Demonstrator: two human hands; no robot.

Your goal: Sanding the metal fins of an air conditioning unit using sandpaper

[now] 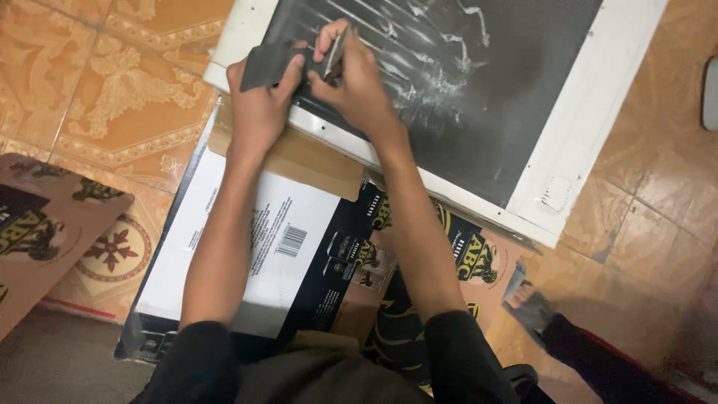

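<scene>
A dark flat panel in a white frame (576, 127) lies on flattened cardboard on the tiled floor, its surface streaked with white marks. My left hand (260, 105) pinches a small dark grey sheet (263, 63) at the panel's near left corner. My right hand (353, 78) grips a thin silvery metal tool (334, 51), its tip on the dark surface beside the grey sheet. Both hands almost touch each other over the frame's edge.
Flattened printed cardboard boxes (299, 247) lie under the panel and under my arms. Another cardboard piece (37, 224) sits at the left. Orange patterned floor tiles (127, 90) surround everything. A dark object with a red edge (591, 359) lies at lower right.
</scene>
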